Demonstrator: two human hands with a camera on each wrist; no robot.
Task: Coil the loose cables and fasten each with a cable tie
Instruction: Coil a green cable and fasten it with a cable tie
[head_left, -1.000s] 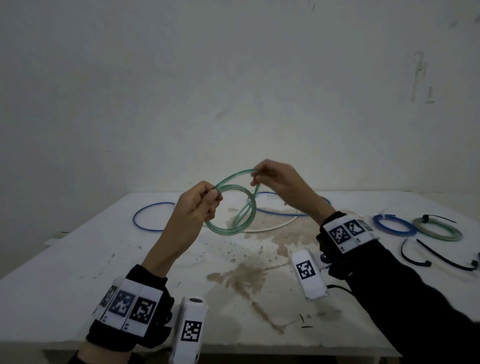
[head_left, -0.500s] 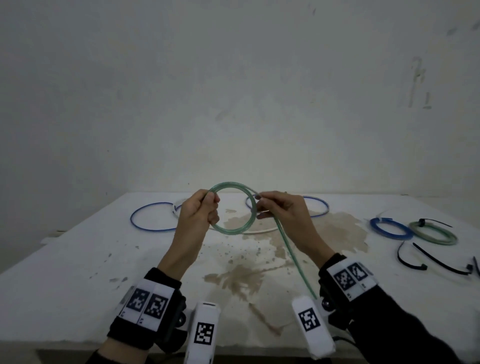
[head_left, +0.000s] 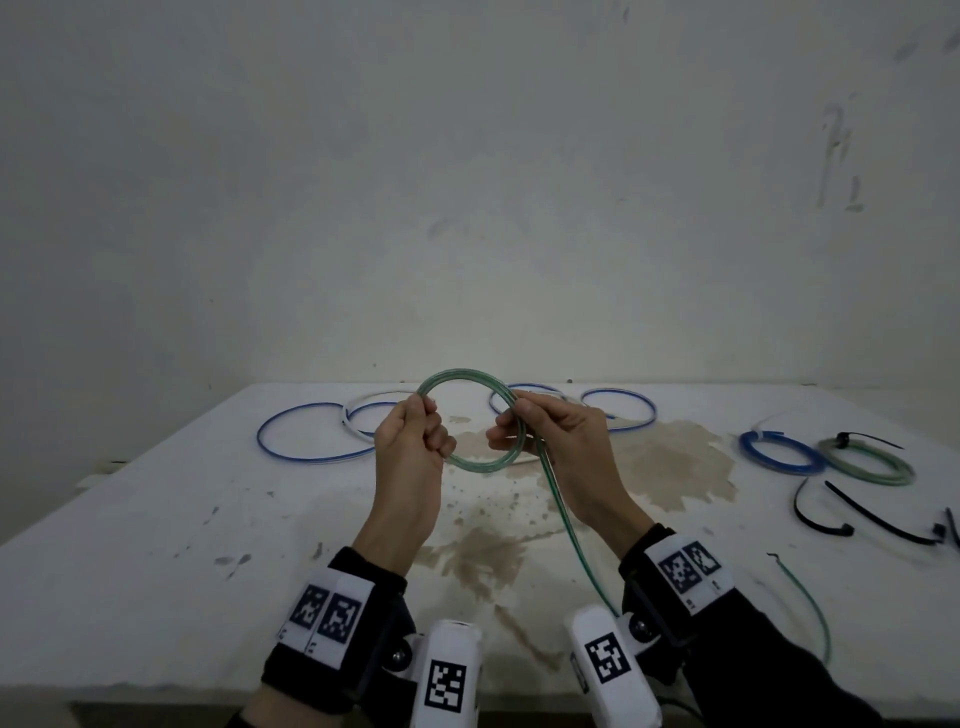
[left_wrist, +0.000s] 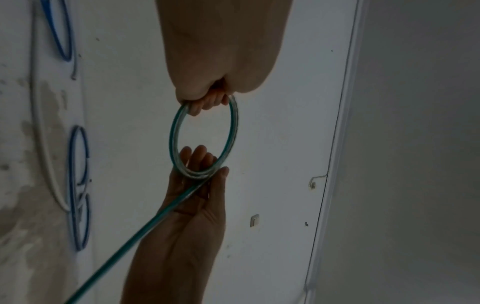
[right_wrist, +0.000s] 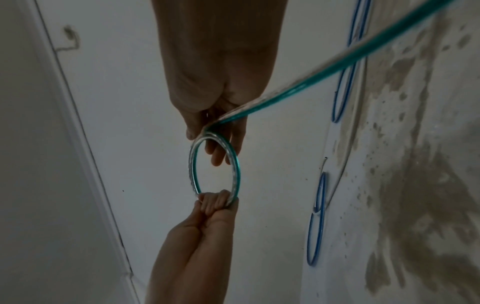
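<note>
The green cable (head_left: 470, 423) is held up over the tabletop's (head_left: 156, 545) far edge — coil gripped in the left hand (head_left: 413, 441) so loops don't spring, tail pinched and guided by the right hand (head_left: 558, 441).

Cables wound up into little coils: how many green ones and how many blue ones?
Green: 2, the held coil and the green table coil
Blue: 1, the blue table coil
Total: 3

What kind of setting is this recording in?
Probably a bare workroom or makeshift bench, not a home: a stained white table against a scuffed plain wall, with only loose cables and black cable ties laid out.
</note>
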